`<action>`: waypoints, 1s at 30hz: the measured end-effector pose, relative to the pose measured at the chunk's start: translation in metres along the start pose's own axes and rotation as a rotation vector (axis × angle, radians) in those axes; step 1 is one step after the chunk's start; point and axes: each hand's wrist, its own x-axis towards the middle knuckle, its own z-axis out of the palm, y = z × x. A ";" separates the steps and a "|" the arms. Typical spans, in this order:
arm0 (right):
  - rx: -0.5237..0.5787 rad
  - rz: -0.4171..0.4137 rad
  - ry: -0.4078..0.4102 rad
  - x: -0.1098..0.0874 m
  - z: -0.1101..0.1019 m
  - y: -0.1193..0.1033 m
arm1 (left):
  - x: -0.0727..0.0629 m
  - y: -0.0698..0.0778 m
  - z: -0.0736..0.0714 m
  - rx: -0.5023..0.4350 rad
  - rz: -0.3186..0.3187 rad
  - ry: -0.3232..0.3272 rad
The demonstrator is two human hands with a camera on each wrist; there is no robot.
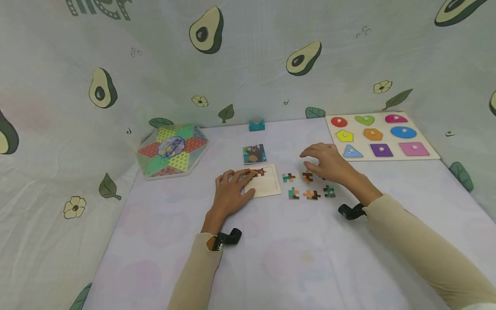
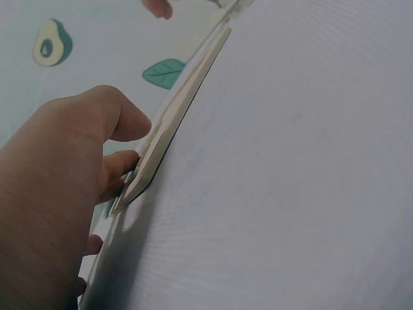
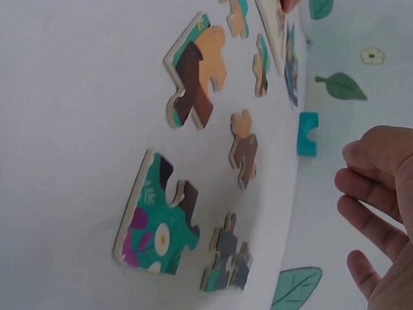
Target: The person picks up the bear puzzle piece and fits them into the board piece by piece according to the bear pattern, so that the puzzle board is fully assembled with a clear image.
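My left hand [image 1: 231,192] lies over the left side of a pale wooden puzzle tray [image 1: 267,187], fingers extended. Its index fingertip touches a brown jigsaw piece [image 1: 260,172] at the tray's upper edge. From the left wrist view, the thumb and fingers of this hand [image 2: 77,142] are beside the raised tray edge [image 2: 171,126]. My right hand [image 1: 327,162] hovers over the loose pieces with its fingers loosely bent and nothing between them. Below it lie a brown piece [image 1: 307,177], an orange-brown piece [image 1: 311,195] and a teal floral piece [image 3: 161,223].
Behind the tray is a bear picture card [image 1: 254,154], with a small teal stand [image 1: 256,125] farther back. A hexagonal game box [image 1: 172,150] sits at left. On the right lies a shape-knob board [image 1: 364,146]. A printed cloth [image 1: 248,77] hangs behind the table.
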 end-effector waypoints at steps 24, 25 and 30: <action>-0.102 0.185 -0.045 -0.023 0.001 0.062 | 0.000 -0.003 0.004 0.029 0.011 0.012; -0.101 0.188 -0.048 -0.024 0.001 0.063 | 0.000 -0.003 0.004 0.029 0.011 0.013; -0.094 0.188 -0.070 -0.025 0.001 0.066 | 0.000 -0.003 0.004 0.028 0.018 0.016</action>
